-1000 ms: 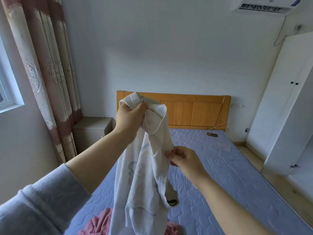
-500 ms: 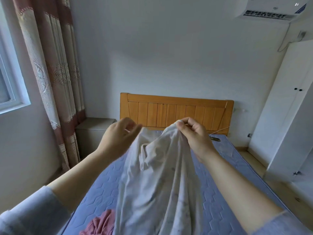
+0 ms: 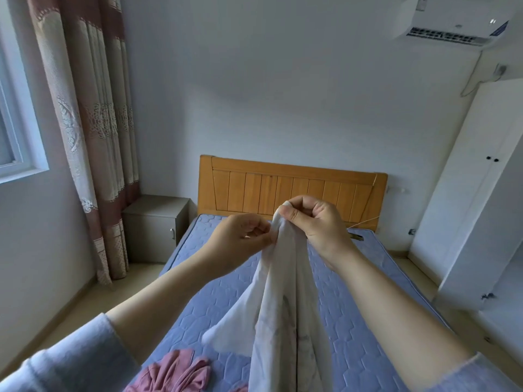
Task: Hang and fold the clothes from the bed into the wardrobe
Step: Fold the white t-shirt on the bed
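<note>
Low on my left, the pink garment (image 3: 175, 373) lies in a heap on the bed (image 3: 353, 306), waiting its turn.

My left hand (image 3: 243, 236) has changed jobs. A second ago it was up high, carrying the white garment (image 3: 283, 292) by its top. It has let that go, dropped, and come back in, and its thumb and forefinger now nip the cloth just below and left of my other hand.

The white garment hangs between my hands in one long, narrow bunch, with a loose flap sticking out on the left lower down. It runs down over the mattress and out of sight at the bottom, so I can't tell whether its end touches the bed.

My right hand (image 3: 317, 219) has climbed. It was pinching the cloth halfway down; now it is the upper hand, fingers curled tight round the very top of the fabric. Both hands are clamped on the same edge, almost touching.

I'd say I've found the edge I wanted, and the next thing is to draw my hands apart along it and open the piece out flat enough to fold or hang.

Off past my right hand stands the white wardrobe (image 3: 481, 193), its upper doors closed. Nothing has gone in yet.
</note>
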`<state>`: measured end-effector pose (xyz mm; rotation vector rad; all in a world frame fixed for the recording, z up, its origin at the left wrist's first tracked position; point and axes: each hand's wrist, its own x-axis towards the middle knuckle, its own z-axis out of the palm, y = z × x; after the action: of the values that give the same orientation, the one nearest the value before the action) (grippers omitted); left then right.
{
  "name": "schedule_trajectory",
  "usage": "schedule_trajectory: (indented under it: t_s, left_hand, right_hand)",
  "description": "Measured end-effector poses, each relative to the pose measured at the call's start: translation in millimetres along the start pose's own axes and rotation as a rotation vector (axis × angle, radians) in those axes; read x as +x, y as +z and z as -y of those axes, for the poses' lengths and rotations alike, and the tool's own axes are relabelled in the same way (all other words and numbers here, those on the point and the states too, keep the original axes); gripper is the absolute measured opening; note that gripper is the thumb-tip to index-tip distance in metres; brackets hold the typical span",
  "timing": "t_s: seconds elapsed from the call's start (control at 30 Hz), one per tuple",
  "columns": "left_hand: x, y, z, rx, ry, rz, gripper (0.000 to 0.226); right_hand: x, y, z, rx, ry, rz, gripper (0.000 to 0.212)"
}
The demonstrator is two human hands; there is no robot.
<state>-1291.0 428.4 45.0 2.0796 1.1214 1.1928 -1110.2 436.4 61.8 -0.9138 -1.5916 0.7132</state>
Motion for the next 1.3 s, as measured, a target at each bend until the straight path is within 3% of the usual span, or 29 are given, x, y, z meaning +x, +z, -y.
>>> schedule_trajectory:
  t_s: [0.33, 0.57, 0.73, 0.97, 1.13, 1.3]
  left_hand:
    - [16, 6, -14, 0.126, 0.000, -0.012, 0.023]
    - [31, -10, -25, 0.294, -0.048, 0.251, 0.021]
    - [29, -16, -21, 0.349, 0.032, 0.170, 0.004]
    - [31, -21, -8, 0.245, -0.115, -0.003, 0.023]
    - [25, -15, -5, 0.136, -0.148, -0.060, 0.023]
    - [22, -21, -9, 0.146, -0.085, -0.092, 0.024]
  right_hand:
    - [-21, -13, -6, 0.154, 0.180, -0.031, 0.023]
    - [-33, -9, -19, 0.218, 0.252, -0.017, 0.023]
    - [-35, -6, -21, 0.292, 0.226, -0.018, 0.025]
    - [-34, -4, -23, -0.001, 0.236, -0.046, 0.010]
    - [-22, 5, -7, 0.190, 0.488, 0.134, 0.022]
    - [-7, 7, 2, 0.206, 0.474, 0.227, 0.019]
